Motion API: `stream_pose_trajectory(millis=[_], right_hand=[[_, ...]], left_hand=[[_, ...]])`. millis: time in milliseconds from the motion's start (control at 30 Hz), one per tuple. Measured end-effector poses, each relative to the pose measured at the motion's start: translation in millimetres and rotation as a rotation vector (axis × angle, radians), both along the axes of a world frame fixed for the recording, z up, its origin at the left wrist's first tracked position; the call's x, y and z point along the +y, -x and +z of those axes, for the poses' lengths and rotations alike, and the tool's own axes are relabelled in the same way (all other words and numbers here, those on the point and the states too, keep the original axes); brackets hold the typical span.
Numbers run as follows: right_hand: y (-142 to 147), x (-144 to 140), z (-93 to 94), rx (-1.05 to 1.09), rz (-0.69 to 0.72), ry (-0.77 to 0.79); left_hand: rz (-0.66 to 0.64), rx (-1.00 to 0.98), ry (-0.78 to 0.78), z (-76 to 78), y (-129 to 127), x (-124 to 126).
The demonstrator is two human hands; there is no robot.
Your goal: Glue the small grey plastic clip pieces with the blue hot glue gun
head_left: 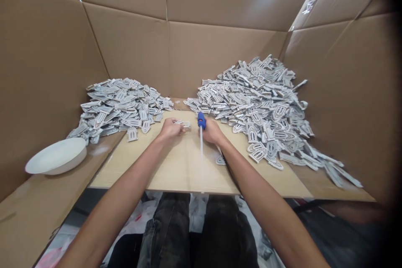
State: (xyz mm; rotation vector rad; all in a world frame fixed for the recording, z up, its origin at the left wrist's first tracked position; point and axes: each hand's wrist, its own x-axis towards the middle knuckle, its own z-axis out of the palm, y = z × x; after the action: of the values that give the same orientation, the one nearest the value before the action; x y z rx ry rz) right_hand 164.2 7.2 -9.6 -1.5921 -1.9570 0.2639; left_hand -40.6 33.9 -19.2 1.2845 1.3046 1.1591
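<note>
My left hand [171, 129] is closed on a small flat grey-white slotted piece [186, 124] with an arch-like outline, held above the pale board [176, 163]. Facing it, my right hand [211, 130] wraps round a blue glue gun [201, 120]. A long translucent glue stick [201, 155] sticks out of the gun's back toward me. One loose slotted piece [220, 159] lies on the board by my right forearm, partly hidden. My right fingers are mostly hidden behind the gun.
A large heap of similar pieces [260, 96] rises at the back right, spreading toward the right edge. A smaller heap [122, 102] stands at the back left. At the left is a white bowl [58, 157]. Cardboard walls [226, 46] enclose the work surface.
</note>
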Motion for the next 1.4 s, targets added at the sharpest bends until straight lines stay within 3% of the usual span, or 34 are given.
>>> stream_pose_trajectory(millis=[167,233,400,600,767,867,1000,1067,1167,1300,1400], right_hand=[[1,-6,1.8,0.532,0.154,0.019],[4,-10,3.2,0.626,0.18,0.04],[5,-24,11.8,0.524,0.128,-0.073],[8,-30,17.9,0.554,0.141,-0.116],[9,-26,14.8,0.548,0.105,-0.092],[6,-24,14.0,0.469,0.007,-0.12],[-1,-25,17.3,0.274,-0.241,-0.187],[-4,-26,19.6,0.25,-0.268,-0.205],[-5,-28,21.6,0.369,-0.14,-0.23],[-1,-26,19.2,0.614,0.14,-0.1],[1,-25,15.4,0.638,0.169,-0.079]], left_hand=[[-0.126,-0.028,-0.065,12.7,-4,-13],[-0.198,-0.028,-0.137,18.1,-6,-20],[-0.305,0.005,-0.186,26.5,-13,-36],[-0.304,0.039,-0.274,23.0,-13,-35],[-0.227,-0.001,-0.273,20.5,-12,-29],[-0.235,-0.039,-0.268,20.6,-13,-28],[-0.204,-0.085,-0.262,21.5,-14,-26],[-0.203,-0.11,-0.272,22.0,-14,-25],[-0.197,-0.142,-0.293,21.9,-15,-25],[-0.221,-0.133,-0.313,19.8,-15,-26],[-0.266,-0.118,-0.341,16.2,-16,-24]])
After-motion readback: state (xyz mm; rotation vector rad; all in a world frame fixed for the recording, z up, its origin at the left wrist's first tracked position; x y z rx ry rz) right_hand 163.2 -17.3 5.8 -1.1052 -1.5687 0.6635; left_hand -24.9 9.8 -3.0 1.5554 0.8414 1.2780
